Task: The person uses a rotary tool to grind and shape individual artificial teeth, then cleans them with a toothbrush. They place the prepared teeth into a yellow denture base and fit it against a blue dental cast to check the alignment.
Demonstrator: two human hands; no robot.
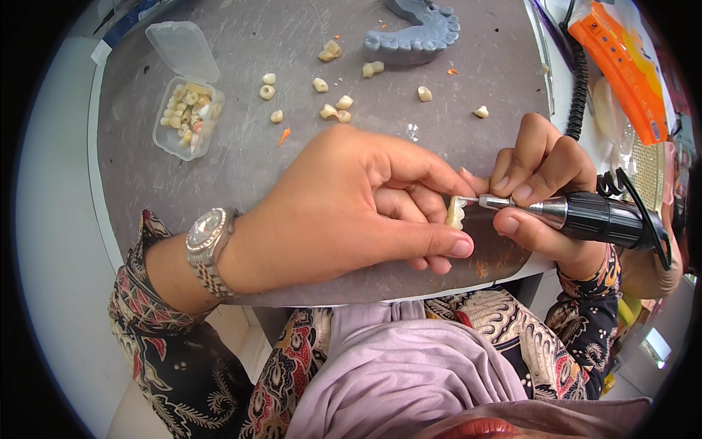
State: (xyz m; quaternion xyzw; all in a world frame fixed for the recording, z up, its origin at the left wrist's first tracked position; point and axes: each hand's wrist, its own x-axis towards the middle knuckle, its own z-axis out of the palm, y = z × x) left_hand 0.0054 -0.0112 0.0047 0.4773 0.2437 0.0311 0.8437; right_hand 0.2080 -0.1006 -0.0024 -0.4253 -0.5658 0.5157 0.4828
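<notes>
Clock positions are taken from the centre of the view. At 3 o'clock, the left hand [358, 197] pinches a cream, glossy, scalloped dental bridge [456, 214] between thumb and fingers. The right hand [552, 172], close beside it, is clamped on a rotary handpiece [596, 214], ribbed black with a polished metal nose; its slender bur [472, 200] appears to meet the bridge's upper end. On the scratched grey worktop [234, 44]: a matt grey, horseshoe-shaped dental arch model [413, 47] at 1 o'clock; loose, rounded tooth crowns [320, 85] near 12; a translucent plastic box [183, 50], lid raised, holding more, at 10.
</notes>
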